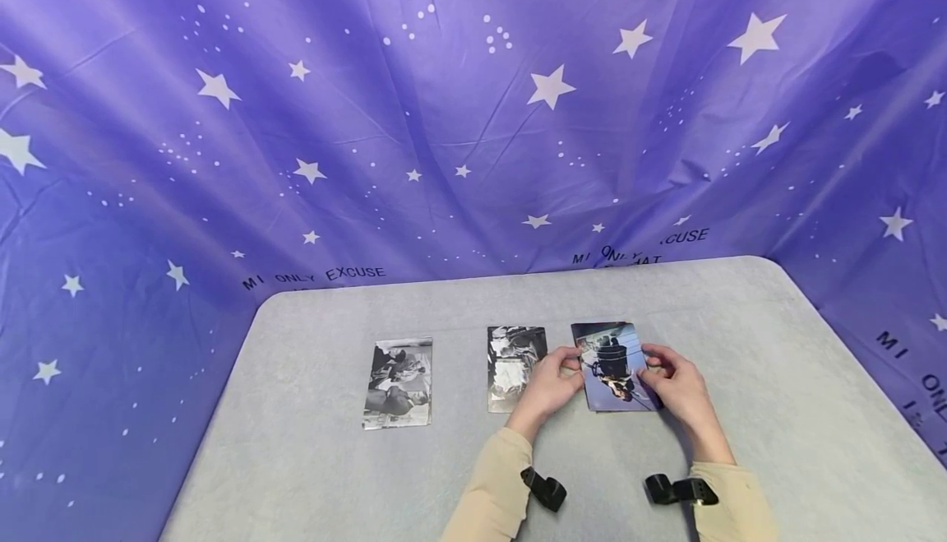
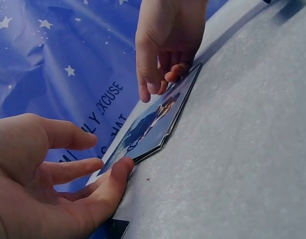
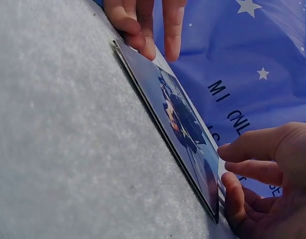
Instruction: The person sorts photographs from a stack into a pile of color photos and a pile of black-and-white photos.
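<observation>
A small stack of photo prints (image 1: pixel 610 365), with a coloured picture on top, lies flat on the right part of the table. My left hand (image 1: pixel 551 382) touches its left edge with thumb and fingertips, the fingers loosely extended. On the opposite side, my right hand (image 1: pixel 676 386) has its fingertips at the right edge, also relaxed. Both wrist views show the layered edges of the stack (image 2: pixel 165 112), slightly uneven at one corner. Partly behind my left hand is a black-and-white photo (image 1: pixel 510 365).
Another black-and-white photo pile (image 1: pixel 399 386) lies farther left, its edges a little uneven. Everything rests on a grey, fabric-like tabletop (image 1: pixel 311 361) with rounded corners. A purple curtain with white stars (image 1: pixel 444 114) surrounds the table at the back and sides.
</observation>
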Demonstrator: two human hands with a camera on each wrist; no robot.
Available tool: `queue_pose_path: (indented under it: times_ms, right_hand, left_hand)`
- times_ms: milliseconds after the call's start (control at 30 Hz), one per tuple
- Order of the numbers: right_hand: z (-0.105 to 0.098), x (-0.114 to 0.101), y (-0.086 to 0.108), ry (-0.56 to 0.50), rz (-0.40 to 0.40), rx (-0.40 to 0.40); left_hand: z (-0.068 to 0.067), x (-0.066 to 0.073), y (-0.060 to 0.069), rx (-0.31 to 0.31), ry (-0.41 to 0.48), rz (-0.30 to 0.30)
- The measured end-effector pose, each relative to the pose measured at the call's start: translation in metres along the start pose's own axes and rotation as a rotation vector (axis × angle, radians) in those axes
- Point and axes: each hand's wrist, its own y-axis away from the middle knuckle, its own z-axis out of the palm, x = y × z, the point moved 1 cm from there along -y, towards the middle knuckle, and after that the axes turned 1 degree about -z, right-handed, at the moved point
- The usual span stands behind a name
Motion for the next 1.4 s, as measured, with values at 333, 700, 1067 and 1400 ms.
queue_pose_path:
  times_ms: [333, 700, 1067, 1400]
  right_hand:
    - [-0.001, -0.004, 0.004, -0.022, 0.016, 0.030]
    - [0.008, -0.015, 0.013, -0.132, 0.001, -0.020]
    - [0.029, -0.026, 0.016, -0.166, -0.039, -0.042]
    - [0.045, -0.037, 0.021, -0.218, -0.086, -0.054]
  left_hand:
    - [-0.005, -0.005, 0.009, -0.012, 0.211, -0.021]
    - [-0.017, -0.010, 0.016, 0.032, 0.359, -0.035]
    - [-0.033, -0.015, 0.022, 0.077, 0.361, -0.039]
    - [-0.063, 0.001, 0.038, 0.084, 0.362, 0.002]
